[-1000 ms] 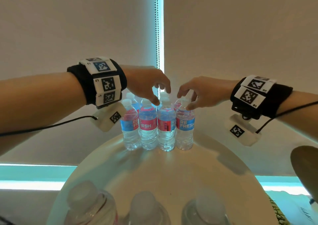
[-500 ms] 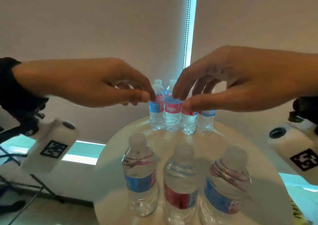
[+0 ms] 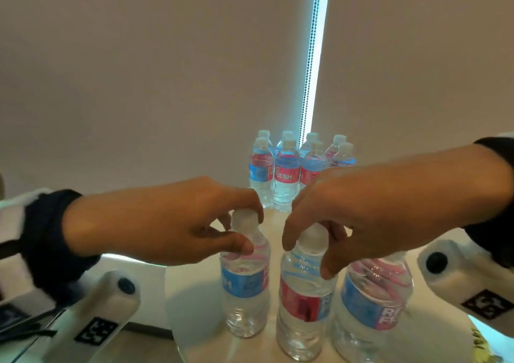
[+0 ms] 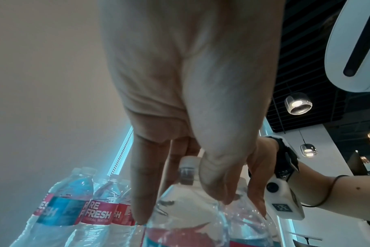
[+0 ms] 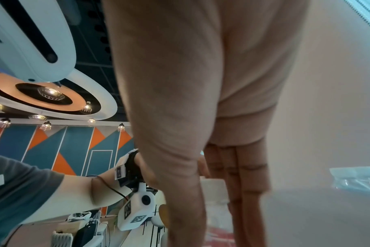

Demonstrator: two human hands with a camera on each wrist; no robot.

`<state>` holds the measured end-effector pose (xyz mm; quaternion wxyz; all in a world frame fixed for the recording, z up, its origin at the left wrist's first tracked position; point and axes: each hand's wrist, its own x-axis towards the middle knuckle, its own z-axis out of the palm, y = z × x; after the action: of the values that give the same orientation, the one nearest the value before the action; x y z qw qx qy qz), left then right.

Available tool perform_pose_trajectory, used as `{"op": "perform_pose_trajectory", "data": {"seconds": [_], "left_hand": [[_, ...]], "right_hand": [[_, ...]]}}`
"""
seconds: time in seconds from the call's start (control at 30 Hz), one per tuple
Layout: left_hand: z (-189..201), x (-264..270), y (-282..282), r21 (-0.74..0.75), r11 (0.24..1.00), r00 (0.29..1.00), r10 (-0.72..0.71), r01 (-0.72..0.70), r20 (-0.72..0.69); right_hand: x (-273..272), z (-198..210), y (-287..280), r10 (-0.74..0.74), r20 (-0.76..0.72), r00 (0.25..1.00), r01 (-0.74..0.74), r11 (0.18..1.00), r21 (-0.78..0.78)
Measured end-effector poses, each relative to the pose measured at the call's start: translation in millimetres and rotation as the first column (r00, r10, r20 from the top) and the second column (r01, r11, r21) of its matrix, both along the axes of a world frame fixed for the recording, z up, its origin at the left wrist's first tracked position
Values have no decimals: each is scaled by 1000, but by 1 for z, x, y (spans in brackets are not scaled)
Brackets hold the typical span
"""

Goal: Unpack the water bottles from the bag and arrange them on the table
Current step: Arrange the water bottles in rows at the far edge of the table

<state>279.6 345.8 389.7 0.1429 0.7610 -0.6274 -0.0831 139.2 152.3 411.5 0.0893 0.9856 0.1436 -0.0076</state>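
Note:
Three water bottles stand in a near row on the round white table [image 3: 200,307]. My left hand [image 3: 250,229] pinches the neck of the left bottle [image 3: 242,282], thumb in front and index finger behind its cap [image 4: 187,165]. My right hand [image 3: 308,254] curls round the cap of the middle bottle [image 3: 303,304]; that cap [image 5: 213,185] shows between its fingers. The right bottle [image 3: 372,307] stands untouched beside it. Several more bottles [image 3: 286,171] stand packed together at the table's far edge, also seen as labelled bottles [image 4: 99,212] behind my left fingers.
A pale roller blind with a bead chain [image 3: 308,70] hangs just behind the table. Something with yellow print [image 3: 478,343] lies at the lower right edge. Bare tabletop lies between the two groups of bottles.
Both hands have drawn back from the far group of bottles to the near row and have taken hold of the tops of the left and middle bottles.

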Motion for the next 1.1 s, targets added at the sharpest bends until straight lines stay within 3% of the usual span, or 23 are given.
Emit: {"op": "perform_pose_trajectory", "data": {"seconds": [0.13, 0.27, 0.5, 0.83, 1.1], "left_hand": [[6, 7, -6, 16, 999, 999, -31, 30, 26], [17, 21, -16, -19, 999, 999, -38, 38, 8], [42, 59, -53, -92, 996, 997, 13, -20, -74], [25, 115, -116, -80, 989, 987, 131, -123, 95], [11, 139, -137, -33, 990, 990, 139, -138, 36]], "right_hand": [[8, 5, 0, 8, -26, 1000, -8, 1000, -16], [19, 35, -10, -50, -227, 973, 79, 990, 120], [59, 67, -54, -108, -138, 985, 130, 978, 163], [130, 45, -98, -163, -79, 983, 173, 974, 149], [162, 25, -108, -159, -121, 980, 176, 974, 144]]}}
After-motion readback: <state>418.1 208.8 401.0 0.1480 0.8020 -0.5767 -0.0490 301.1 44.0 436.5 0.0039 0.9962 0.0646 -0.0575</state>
